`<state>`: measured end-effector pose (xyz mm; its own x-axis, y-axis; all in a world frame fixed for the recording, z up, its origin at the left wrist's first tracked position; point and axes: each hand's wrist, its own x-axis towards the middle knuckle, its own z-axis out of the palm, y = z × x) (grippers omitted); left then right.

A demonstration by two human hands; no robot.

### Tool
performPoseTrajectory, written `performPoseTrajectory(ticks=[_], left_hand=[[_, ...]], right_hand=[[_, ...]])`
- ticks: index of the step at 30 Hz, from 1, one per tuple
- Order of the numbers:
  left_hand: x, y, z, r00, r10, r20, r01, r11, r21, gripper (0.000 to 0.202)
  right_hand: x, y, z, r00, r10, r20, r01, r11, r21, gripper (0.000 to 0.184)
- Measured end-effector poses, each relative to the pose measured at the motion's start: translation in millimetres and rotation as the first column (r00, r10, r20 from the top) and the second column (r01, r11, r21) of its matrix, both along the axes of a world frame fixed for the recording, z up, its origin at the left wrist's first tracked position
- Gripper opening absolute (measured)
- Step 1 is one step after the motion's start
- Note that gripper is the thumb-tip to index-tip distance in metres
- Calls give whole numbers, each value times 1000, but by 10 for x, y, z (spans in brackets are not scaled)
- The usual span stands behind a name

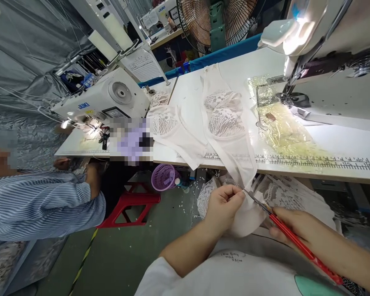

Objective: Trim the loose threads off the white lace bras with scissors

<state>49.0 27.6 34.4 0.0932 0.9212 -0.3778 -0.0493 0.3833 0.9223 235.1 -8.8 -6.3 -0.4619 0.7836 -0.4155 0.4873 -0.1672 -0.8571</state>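
My left hand (223,205) pinches the edge of a pale lace bra (249,166), which hangs over the front of the table between me and the machine. In my right hand (296,226) is a long red-handled tool (299,242) with a slim metal blade. Its tip lies against the fabric beside my left fingertips; whether the blade has two parts I cannot tell. The bra's lace cups rest on the tabletop, and more lace fabric (291,193) bunches below the edge, close to my right hand.
A sewing machine (336,82) stands at the right, its lamp lit. Another sewing machine (111,94) is at the left, beside a person in a striped shirt (49,205). A ruler strip (296,161) runs along the table edge. A red stool (132,203) and purple basket (163,177) stand below.
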Motion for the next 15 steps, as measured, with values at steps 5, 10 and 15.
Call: performPoseTrajectory(ticks=[5, 10, 15], left_hand=[[-6, -3, 5, 998, -44, -54, 44, 999, -2, 24], [37, -54, 19, 943, -212, -256, 266, 943, 199, 23], [62, -53, -146, 882, -308, -356, 429, 838, 337, 32]], right_hand=[[160, 87, 6, 995, -95, 11, 94, 991, 91, 40], [295, 199, 132, 970, -225, -90, 242, 886, 396, 25], [99, 250, 277, 996, -71, -50, 85, 922, 378, 19]])
